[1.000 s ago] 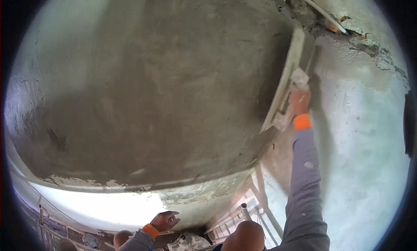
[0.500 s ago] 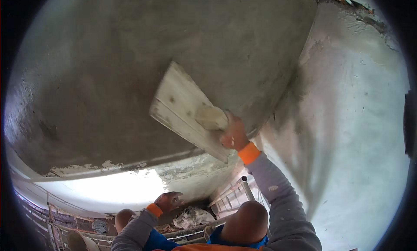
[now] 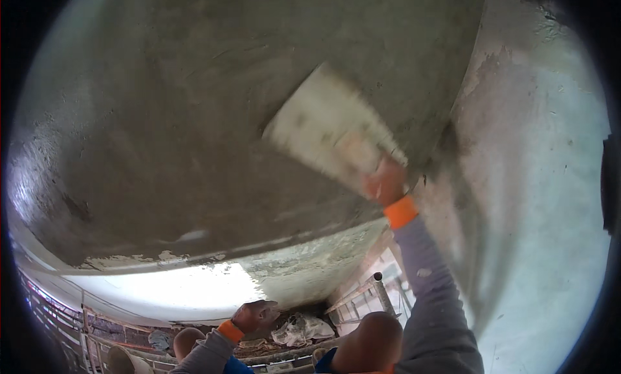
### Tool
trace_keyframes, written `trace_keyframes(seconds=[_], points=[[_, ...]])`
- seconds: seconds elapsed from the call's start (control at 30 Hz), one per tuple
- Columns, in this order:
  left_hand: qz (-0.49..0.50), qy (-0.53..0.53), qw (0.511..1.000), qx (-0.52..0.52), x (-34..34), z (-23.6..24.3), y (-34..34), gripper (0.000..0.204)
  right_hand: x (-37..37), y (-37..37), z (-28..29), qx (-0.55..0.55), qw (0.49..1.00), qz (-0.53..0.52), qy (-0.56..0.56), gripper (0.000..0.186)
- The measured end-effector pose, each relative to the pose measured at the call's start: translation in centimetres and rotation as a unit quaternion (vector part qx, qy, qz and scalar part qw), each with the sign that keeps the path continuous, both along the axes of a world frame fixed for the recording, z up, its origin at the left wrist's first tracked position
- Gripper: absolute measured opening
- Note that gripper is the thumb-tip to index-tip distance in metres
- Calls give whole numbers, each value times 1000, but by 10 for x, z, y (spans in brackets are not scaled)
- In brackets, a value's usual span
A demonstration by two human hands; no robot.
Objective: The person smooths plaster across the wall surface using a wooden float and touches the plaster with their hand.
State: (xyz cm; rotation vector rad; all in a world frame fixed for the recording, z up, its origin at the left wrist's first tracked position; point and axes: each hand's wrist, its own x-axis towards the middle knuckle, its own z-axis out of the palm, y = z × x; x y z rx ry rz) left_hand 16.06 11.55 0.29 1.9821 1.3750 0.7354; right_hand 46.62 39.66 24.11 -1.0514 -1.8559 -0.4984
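Note:
My right hand (image 3: 386, 181) grips the handle of a broad, pale plastering float (image 3: 317, 118), its fingers wrapped round the grip. The float is blurred by motion and lies flat against, or very near, the damp grey plaster (image 3: 174, 122) of the wall in front of me. Its wide end points up and to the left. Lower down, my left hand (image 3: 255, 316) is held away from the wall with its fingers loosely stretched to the right. Nothing shows in it.
A pale, patchy side wall (image 3: 530, 180) meets the plaster at the right. Below its lower edge runs a brightly lit pale strip (image 3: 168, 295). Metal scaffold tubing (image 3: 383, 291), a crumpled whitish sack (image 3: 301, 330) and a bucket-like container (image 3: 126, 361) are beneath me.
My right hand has swept the float up and to the right across the plaster. The left hand stays low, shifted slightly in the picture. The view has tilted a little.

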Motion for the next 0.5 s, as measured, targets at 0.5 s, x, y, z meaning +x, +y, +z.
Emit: trace_keyframes(seconds=[0.5], points=[[-10,-22,998,50,-8,16,-21,35,134,98,-73,-117,985,-12,128,6]])
